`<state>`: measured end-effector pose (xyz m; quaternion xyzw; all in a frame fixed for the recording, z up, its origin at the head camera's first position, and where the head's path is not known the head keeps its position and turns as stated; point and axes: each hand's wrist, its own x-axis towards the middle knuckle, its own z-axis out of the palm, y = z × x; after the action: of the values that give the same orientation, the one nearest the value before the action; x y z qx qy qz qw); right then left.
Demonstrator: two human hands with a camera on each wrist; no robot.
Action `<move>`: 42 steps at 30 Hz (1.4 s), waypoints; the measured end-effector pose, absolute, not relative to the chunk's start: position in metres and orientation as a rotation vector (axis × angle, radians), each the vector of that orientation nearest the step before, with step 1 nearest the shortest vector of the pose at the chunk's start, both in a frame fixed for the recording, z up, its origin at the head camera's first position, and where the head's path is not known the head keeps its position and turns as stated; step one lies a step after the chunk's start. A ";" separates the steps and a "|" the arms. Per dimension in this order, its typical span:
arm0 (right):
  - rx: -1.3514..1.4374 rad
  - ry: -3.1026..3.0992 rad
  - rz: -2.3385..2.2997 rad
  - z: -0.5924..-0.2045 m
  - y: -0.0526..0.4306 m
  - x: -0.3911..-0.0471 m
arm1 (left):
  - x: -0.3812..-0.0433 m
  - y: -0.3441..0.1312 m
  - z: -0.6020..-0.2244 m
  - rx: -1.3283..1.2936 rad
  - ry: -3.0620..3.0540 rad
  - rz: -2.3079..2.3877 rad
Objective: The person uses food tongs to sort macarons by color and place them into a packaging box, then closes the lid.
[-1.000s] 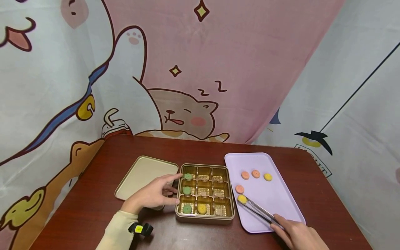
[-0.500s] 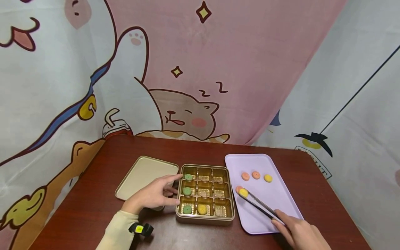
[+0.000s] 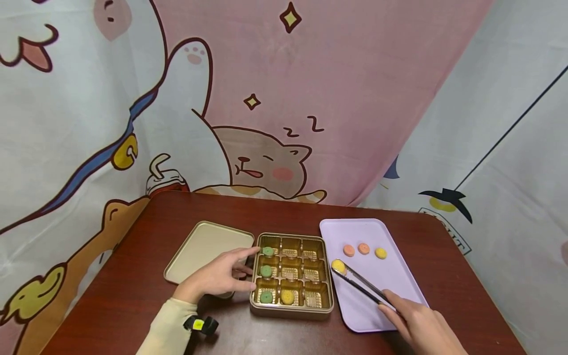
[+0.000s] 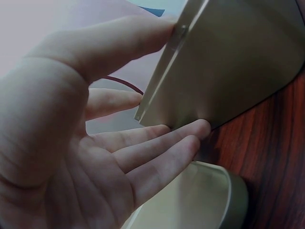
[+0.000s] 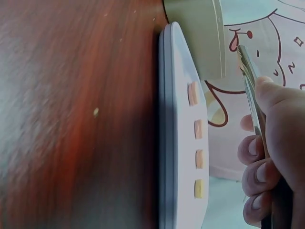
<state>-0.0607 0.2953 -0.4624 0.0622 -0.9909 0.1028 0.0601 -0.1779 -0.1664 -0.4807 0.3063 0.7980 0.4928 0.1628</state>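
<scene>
My left hand (image 3: 217,273) rests straight fingers and thumb against the left side of a gold tin (image 3: 290,312) divided into compartments. In the left wrist view, its fingertips touch the tin's wall (image 4: 228,62). Three green cookies (image 3: 266,271) fill spots down the tin's left column, and a yellow cookie (image 3: 287,297) lies in the front middle compartment. My right hand (image 3: 417,323) grips metal tongs (image 3: 361,286), whose tips pinch another round yellow cookie (image 3: 338,266) above the tray's left edge. In the right wrist view, the tongs (image 5: 251,90) are raised above the tray; the pinched cookie is indistinct there.
Right of the tin lies a lilac tray (image 3: 377,296) with pink cookies (image 3: 349,250) and a yellow cookie (image 3: 380,253). One pink cookie (image 5: 193,93) shows in the right wrist view, covered in the head view. The tin's lid (image 3: 204,246) lies left, partly behind my left hand.
My right hand has lifted the tongs and yellow cookie off the tray, first away from me, then left toward the tin. The left hand has stayed in place.
</scene>
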 end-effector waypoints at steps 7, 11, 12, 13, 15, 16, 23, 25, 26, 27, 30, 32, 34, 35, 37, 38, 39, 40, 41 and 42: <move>0.356 -2.903 0.311 -0.461 0.282 -0.070 | -0.178 -0.166 -0.480 0.875 2.279 1.401; 0.511 -2.759 0.282 -0.464 0.275 -0.075 | -0.178 -0.166 -0.480 0.868 2.279 1.400; 0.549 -2.723 0.273 -0.465 0.273 -0.077 | -0.178 -0.166 -0.481 0.867 2.279 1.400; 0.587 -2.685 0.264 -0.466 0.272 -0.078 | -0.178 -0.166 -0.481 0.866 2.279 1.400; 0.651 -2.636 0.260 -0.468 0.268 -0.081 | -0.179 -0.166 -0.481 0.863 2.276 1.403; 0.675 -2.618 0.256 -0.469 0.266 -0.083 | -0.178 -0.166 -0.481 0.862 2.275 1.404; 0.792 -2.548 0.239 -0.470 0.252 -0.089 | -0.178 -0.166 -0.480 0.859 2.279 1.398; 0.806 -2.556 0.251 -0.469 0.249 -0.091 | -0.178 -0.166 -0.480 0.858 2.278 1.399; 0.809 -2.562 0.258 -0.469 0.247 -0.092 | -0.178 -0.166 -0.480 0.858 2.277 1.400; 0.813 -2.569 0.264 -0.468 0.245 -0.093 | -0.178 -0.166 -0.480 0.859 2.277 1.401; 0.830 -2.576 0.275 -0.467 0.241 -0.095 | -0.178 -0.166 -0.479 0.862 2.275 1.403; 0.842 -2.572 0.274 -0.466 0.239 -0.097 | -0.178 -0.165 -0.480 0.863 2.275 1.403; 0.849 -2.571 0.276 -0.464 0.237 -0.098 | -0.179 -0.165 -0.480 0.864 2.277 1.402; 0.848 -2.574 0.277 -0.464 0.237 -0.098 | -0.179 -0.165 -0.480 0.863 2.277 1.402; 0.837 -2.585 0.284 -0.463 0.236 -0.099 | -0.179 -0.165 -0.480 0.863 2.273 1.407; 0.829 -2.593 0.290 -0.462 0.236 -0.099 | -0.179 -0.165 -0.480 0.863 2.270 1.412; 0.822 -2.602 0.296 -0.461 0.236 -0.099 | -0.178 -0.165 -0.480 0.863 2.269 1.415; 0.815 -2.609 0.298 -0.461 0.236 -0.099 | -0.178 -0.165 -0.480 0.863 2.267 1.419; 0.809 -2.614 0.301 -0.461 0.236 -0.099 | -0.178 -0.165 -0.480 0.864 2.266 1.421; 0.804 -2.620 0.306 -0.460 0.236 -0.099 | -0.178 -0.165 -0.480 0.865 2.265 1.424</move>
<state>-0.0991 0.2363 -0.4602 0.2861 -0.9327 0.1091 0.1908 -0.1784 -0.1651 -0.4796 0.3036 0.7947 0.4994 0.1640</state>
